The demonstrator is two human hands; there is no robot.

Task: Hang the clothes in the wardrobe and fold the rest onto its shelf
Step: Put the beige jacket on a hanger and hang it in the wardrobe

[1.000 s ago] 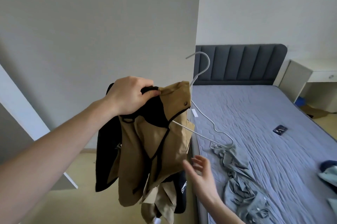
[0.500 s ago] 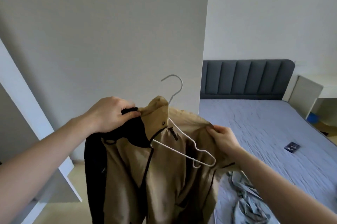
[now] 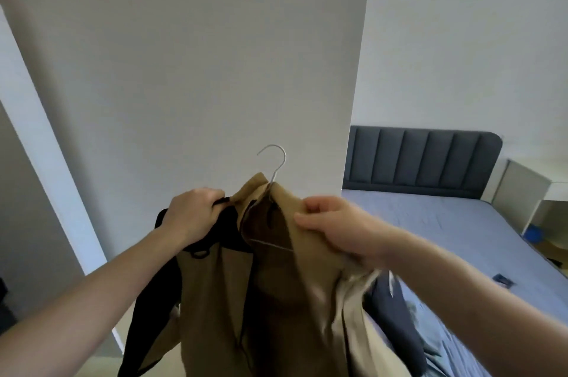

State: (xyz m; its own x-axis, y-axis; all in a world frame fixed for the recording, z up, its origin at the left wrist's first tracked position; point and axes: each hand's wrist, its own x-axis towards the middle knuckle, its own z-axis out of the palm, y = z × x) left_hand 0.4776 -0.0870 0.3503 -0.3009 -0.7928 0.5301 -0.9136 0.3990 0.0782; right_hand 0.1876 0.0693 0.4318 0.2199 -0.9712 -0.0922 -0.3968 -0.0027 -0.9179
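A tan jacket point(image 3: 276, 290) with black trim and a black sleeve hangs in front of me at chest height. A white wire hanger point(image 3: 278, 161) sits inside it, with its hook sticking up above the collar. My left hand point(image 3: 193, 217) grips the black collar part at the jacket's left shoulder. My right hand point(image 3: 332, 229) grips the tan fabric at the right shoulder, over the hanger's arm. Most of the hanger's frame is hidden under the cloth. The wardrobe's white side panel point(image 3: 215, 69) stands right behind the jacket.
A bed point(image 3: 461, 223) with a blue-grey sheet and a dark padded headboard point(image 3: 424, 161) lies to the right. A grey garment point(image 3: 430, 343) lies crumpled at its near edge, a small dark object point(image 3: 503, 279) further out. A white desk point(image 3: 528, 195) stands beyond. A white door edge point(image 3: 40, 137) slants at left.
My right hand has pulled the jacket's right shoulder up over the hanger, which now lies mostly covered. The jacket and both hands have risen, and the view has turned left.
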